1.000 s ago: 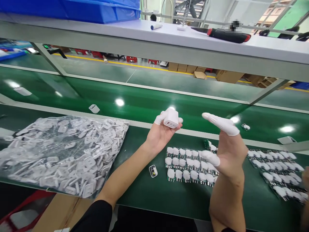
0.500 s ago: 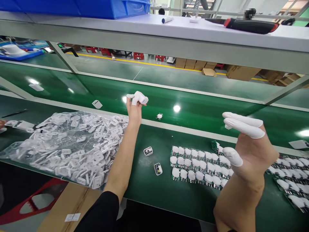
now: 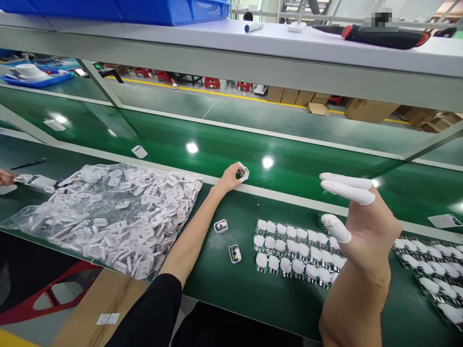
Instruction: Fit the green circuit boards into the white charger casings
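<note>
My left hand (image 3: pixel 231 177), with white finger cots, is stretched over the green belt near its front rail. Its fingers are curled around a small circuit board (image 3: pixel 243 171), mostly hidden by them. My right hand (image 3: pixel 361 207), also in white finger cots, is raised over the right side of the bench, thumb apart from the stretched fingers and nothing visible between them. Below and left of it are rows of circuit boards (image 3: pixel 285 264) with round white tops. Two small white cases with parts inside, an upper case (image 3: pixel 221 226) and a lower case (image 3: pixel 235 253), lie between my arms.
A clear plastic bag (image 3: pixel 108 193) full of white plastic pieces covers the left bench. More circuit boards (image 3: pixel 430 284) lie at far right. Another person's hand (image 3: pixel 6 177) shows at the left edge. A shelf (image 3: pixel 231 48) crosses above the green belt (image 3: pixel 300 176).
My left hand has moved right and down to the circuit board on the belt and closed its fingers around it. My right hand has shifted slightly left, still open.
</note>
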`<state>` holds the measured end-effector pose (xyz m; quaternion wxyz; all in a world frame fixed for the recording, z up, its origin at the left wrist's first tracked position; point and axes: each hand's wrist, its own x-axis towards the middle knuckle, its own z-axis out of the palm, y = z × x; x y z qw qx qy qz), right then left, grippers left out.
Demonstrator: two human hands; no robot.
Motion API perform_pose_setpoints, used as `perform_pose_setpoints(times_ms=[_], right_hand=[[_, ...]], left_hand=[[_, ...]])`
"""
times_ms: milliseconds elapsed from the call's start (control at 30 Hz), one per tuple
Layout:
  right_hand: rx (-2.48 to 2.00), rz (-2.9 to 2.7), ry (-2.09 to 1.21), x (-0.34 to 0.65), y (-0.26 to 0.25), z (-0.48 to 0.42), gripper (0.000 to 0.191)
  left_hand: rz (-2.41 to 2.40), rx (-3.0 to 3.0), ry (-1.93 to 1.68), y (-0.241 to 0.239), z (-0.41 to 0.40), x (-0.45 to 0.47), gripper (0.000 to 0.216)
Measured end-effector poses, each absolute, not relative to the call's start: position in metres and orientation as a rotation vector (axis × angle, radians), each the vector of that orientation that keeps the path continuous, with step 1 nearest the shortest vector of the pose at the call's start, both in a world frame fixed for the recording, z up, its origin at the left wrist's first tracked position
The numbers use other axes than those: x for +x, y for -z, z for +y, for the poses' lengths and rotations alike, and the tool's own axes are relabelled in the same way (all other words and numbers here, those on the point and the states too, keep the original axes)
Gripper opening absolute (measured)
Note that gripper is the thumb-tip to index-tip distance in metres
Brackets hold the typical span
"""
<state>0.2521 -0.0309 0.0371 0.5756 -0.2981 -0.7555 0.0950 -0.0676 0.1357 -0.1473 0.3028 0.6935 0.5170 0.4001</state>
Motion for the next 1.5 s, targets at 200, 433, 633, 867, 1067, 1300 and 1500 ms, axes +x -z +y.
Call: perform_pose_setpoints(times_ms=[200, 433, 633, 867, 1067, 1300, 1500], right_hand=[[-0.7, -1.768, -0.243, 0.252, -0.035, -0.031, 0.062], [-0.703, -1.768, -0.238, 0.252, -0.034, -0.03, 0.063], [-0.675, -1.791, -0.254, 0.25, -0.034, -0.026, 0.06], [-0.793, -1.867, -0.387, 0.216, -0.027, -0.023, 0.055], [-0.787, -1.645, -0.746, 0.191, -0.015, -0.024, 0.033], [-0.815, -1.602, -0.742, 0.186, -0.021, -0.028, 0.042], [-0.81, -1.578, -0.86, 0.195, -0.024, -0.023, 0.04]], left_hand=[[1.76, 1.707, -1.049, 0.142, 0.135, -0.1, 0.034], [1.929, 1.52, -1.078, 0.135, 0.129, -0.113, 0.044], [1.766, 1.459, -1.375, 0.074, 0.118, -0.119, 0.047], [0.906, 1.775, -1.478, -0.035, 0.004, -0.057, 0.054], [0.778, 1.329, -1.501, -0.052, -0.032, -0.027, 0.038], [0.752, 1.526, -1.505, -0.045, -0.028, -0.03, 0.049], [0.658, 1.722, -1.459, -0.038, -0.019, -0.025, 0.073]])
